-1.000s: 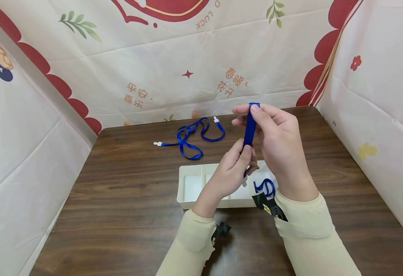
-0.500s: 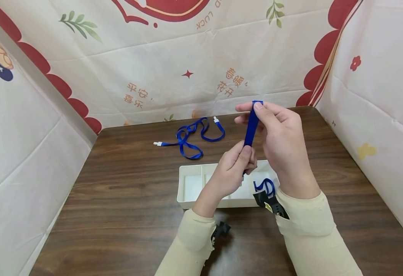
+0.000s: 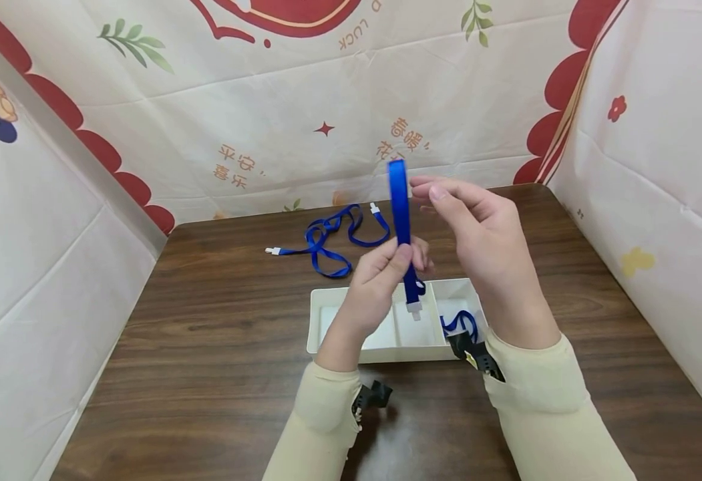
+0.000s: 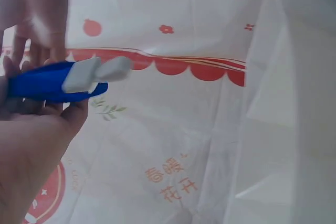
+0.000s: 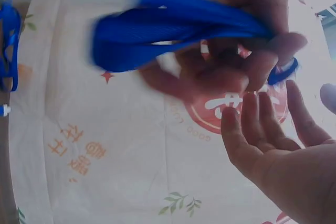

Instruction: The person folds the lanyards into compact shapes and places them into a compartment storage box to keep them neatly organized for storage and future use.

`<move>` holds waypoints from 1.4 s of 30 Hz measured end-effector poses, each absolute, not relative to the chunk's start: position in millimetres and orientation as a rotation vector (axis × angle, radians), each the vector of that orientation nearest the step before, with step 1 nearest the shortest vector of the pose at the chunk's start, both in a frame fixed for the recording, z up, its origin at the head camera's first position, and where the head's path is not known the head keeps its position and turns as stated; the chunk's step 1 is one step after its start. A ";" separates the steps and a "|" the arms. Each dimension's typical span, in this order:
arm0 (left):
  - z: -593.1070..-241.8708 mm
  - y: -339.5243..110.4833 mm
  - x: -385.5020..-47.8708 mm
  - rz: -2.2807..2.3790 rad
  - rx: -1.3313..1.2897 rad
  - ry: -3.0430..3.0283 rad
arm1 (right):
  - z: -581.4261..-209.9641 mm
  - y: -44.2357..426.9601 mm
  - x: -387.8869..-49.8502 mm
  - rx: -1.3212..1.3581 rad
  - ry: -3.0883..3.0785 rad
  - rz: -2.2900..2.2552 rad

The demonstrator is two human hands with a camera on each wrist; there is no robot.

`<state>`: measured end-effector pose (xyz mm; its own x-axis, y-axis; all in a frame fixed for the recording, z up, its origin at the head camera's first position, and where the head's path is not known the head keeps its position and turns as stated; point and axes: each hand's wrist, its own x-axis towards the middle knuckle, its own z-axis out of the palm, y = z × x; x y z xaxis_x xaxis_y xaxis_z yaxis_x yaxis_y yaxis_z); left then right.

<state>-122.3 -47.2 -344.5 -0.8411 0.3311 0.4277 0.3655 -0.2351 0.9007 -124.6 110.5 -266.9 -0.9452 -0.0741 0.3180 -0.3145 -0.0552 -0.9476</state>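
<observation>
A folded blue lanyard (image 3: pixel 400 200) stands upright above the tray, its looped end at the top and its white clip (image 3: pixel 414 308) hanging at the bottom. The left hand (image 3: pixel 370 294) pinches it around its middle between thumb and fingers. Just right of the loop is the right hand (image 3: pixel 489 247), fingers loosely extended and apart from the strap. In the left wrist view the white clip (image 4: pixel 81 75) sticks out beyond the left hand (image 4: pixel 37 145). The right wrist view shows the blurred blue folds (image 5: pixel 131 38) and the right hand (image 5: pixel 278 156) with spread fingers holding nothing.
A cream divided tray (image 3: pixel 332 357) lies below the hands, with a coiled blue lanyard (image 3: pixel 463 322) in its right compartment. Behind it, another blue lanyard (image 3: pixel 320 247) with white clips lies loose on the wooden table (image 3: pixel 206 347). Printed cloth (image 3: pixel 266 100) hangs around the table.
The right hand has let go of the strap's top. The left hand has moved left with the folded lanyard, whose white clip now shows below it.
</observation>
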 end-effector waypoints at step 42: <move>-317.7 -49.9 -118.4 -2.796 -0.471 -1.003 | -346.4 120.7 -123.7 1.352 -2.038 2.029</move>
